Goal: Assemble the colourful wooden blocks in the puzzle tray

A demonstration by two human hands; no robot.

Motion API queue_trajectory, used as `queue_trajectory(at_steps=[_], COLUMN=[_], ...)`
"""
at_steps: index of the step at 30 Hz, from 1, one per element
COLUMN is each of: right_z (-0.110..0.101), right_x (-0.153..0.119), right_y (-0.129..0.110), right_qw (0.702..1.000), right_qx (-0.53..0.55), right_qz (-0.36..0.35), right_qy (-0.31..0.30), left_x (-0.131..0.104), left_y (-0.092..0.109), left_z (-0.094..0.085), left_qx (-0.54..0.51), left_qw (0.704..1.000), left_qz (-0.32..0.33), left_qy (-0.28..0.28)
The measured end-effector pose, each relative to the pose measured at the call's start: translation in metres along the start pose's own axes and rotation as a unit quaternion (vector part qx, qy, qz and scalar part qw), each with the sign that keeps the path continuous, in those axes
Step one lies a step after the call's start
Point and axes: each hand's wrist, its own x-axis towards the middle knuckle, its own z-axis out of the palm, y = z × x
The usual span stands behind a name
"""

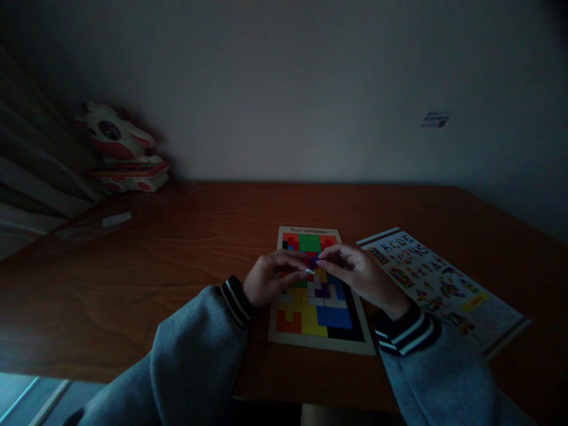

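Note:
A wooden block puzzle board (322,348) with a pale frame lies on the table, filled with coloured pieces in red, green, yellow, blue, white, purple and black. Over its middle, my left hand (275,275) pinches a small white puzzle piece (309,271) at its fingertips. Coming in from the other side, my right hand (355,272) has thumb and forefinger closed on a purple puzzle piece (313,261). The fingertips of both hands nearly meet. Part of the board beneath them is hidden, and the dim light blurs the pieces' exact shapes.
A printed sheet with coloured figures (426,272) lies right of the board, partly under my right sleeve. At the far left of the wooden table (199,236) stands a cow-shaped toy (119,148), with a white strip (116,219) nearer. A wall closes off the back.

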Motion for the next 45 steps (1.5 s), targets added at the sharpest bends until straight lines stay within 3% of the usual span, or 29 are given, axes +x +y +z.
queue_trajectory(at_steps=[6, 9, 12, 16, 22, 31, 45], right_z=[0.001, -0.01, -0.023, -0.032, -0.032, -0.032, -0.03], right_x=[-0.001, -0.005, -0.016, -0.033, -0.04, -0.041, -0.039], right_y=[0.0, 0.005, 0.014, 0.025, 0.034, 0.033, 0.034], right_qw=[0.999, 0.997, 0.975, 0.955, 0.957, 0.957, 0.951], right_qx=[0.015, -0.069, -0.199, -0.269, -0.268, -0.255, -0.285], right_qz=[0.008, -0.029, -0.1, -0.117, -0.102, -0.137, -0.122], right_qy=[-0.033, -0.032, -0.023, -0.036, -0.054, -0.002, -0.005], left_x=[-0.002, -0.003, -0.002, -0.001, -0.001, -0.002, -0.001], left_y=[-0.001, -0.007, -0.011, -0.012, -0.008, -0.006, -0.004], left_z=[-0.001, -0.002, -0.002, -0.002, -0.001, -0.001, -0.001], left_qx=[0.061, 0.067, 0.085, 0.096, 0.123, 0.121, 0.122], left_qw=[0.997, 0.996, 0.993, 0.99, 0.989, 0.989, 0.989], left_qz=[-0.04, -0.06, -0.08, -0.098, -0.085, -0.084, -0.077], left_qy=[-0.021, -0.015, -0.007, -0.008, -0.014, -0.009, -0.027])
